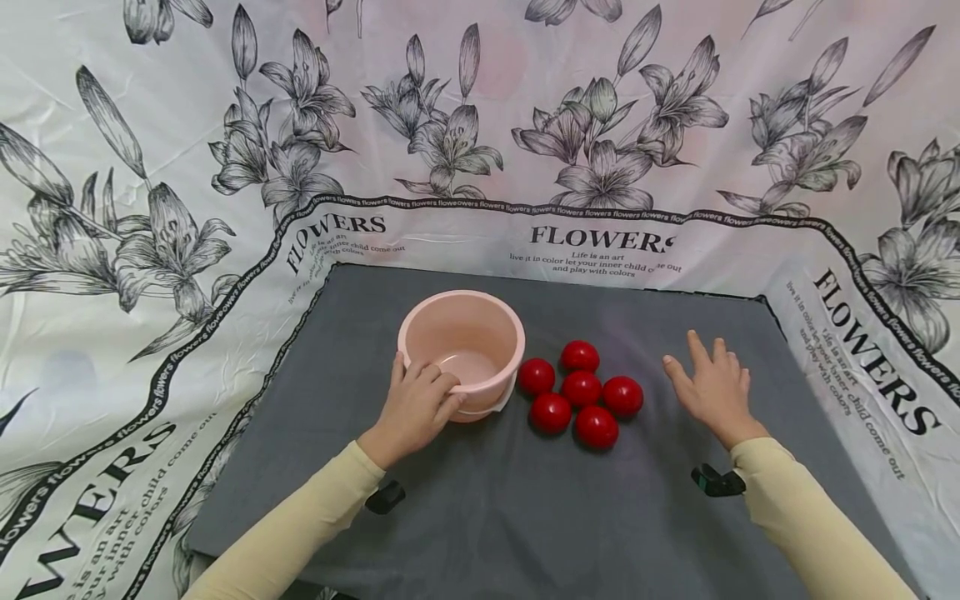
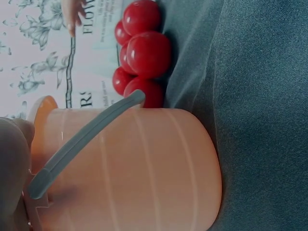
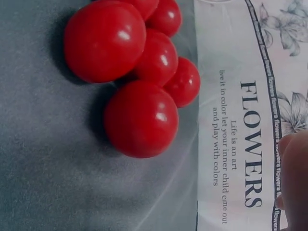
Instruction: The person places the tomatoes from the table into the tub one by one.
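A pink plastic bucket (image 1: pixel 461 350) stands upright on the dark grey cloth, and its inside looks bare in the head view. My left hand (image 1: pixel 420 404) grips its near-left rim, fingers hooked over the edge. In the left wrist view the bucket's pale handle (image 2: pixel 86 144) hangs down along its side. Several glossy red balls (image 1: pixel 581 389) lie clustered just right of the bucket; the right wrist view shows them close up, touching one another (image 3: pixel 141 119). To the right of them my right hand (image 1: pixel 708 387) hovers with fingers spread, holding nothing.
Dark grey cloth (image 1: pixel 480 517) covers the table. White flower-printed sheets (image 1: pixel 450 237) with lettering rise behind it and along both sides. A small dark strap-on device (image 1: pixel 717 481) sits under each wrist.
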Tool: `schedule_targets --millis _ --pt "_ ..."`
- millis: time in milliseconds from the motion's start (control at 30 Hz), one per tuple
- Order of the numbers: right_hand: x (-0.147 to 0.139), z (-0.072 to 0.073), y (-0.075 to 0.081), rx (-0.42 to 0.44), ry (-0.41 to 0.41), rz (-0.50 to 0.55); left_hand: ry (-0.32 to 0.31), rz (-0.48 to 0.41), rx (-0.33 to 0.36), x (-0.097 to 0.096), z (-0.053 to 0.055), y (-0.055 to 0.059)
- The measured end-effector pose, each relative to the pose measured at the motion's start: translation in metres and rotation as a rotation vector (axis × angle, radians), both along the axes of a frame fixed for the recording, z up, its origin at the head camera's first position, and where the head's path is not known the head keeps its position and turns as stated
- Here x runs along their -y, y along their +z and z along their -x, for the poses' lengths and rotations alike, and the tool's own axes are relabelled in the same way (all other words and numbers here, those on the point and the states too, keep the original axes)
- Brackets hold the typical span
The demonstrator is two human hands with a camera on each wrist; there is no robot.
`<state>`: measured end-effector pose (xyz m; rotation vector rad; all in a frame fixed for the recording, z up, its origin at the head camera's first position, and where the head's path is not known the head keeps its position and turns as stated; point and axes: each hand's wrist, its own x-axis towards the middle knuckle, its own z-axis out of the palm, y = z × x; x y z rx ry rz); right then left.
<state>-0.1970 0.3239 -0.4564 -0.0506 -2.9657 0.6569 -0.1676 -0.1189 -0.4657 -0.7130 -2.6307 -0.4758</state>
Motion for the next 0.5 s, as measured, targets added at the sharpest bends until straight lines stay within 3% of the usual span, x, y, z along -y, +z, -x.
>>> schedule_targets --millis 133,300,500 --pt "-0.0015 0.0025 0.0024 0.028 0.002 0.079 0.004 0.011 -0.015 0.0003 0.0007 -0.001" --pt "0.0006 0.007 0.0058 0.138 -0.036 0.223 0.002 0.004 -0.016 0.0 0.0012 -0.0019" --pt "0.0032 0.0066 0.0025 0.255 -0.103 0.486 -0.002 -0.019 -0.009 -0.0004 0.0015 -0.0036"
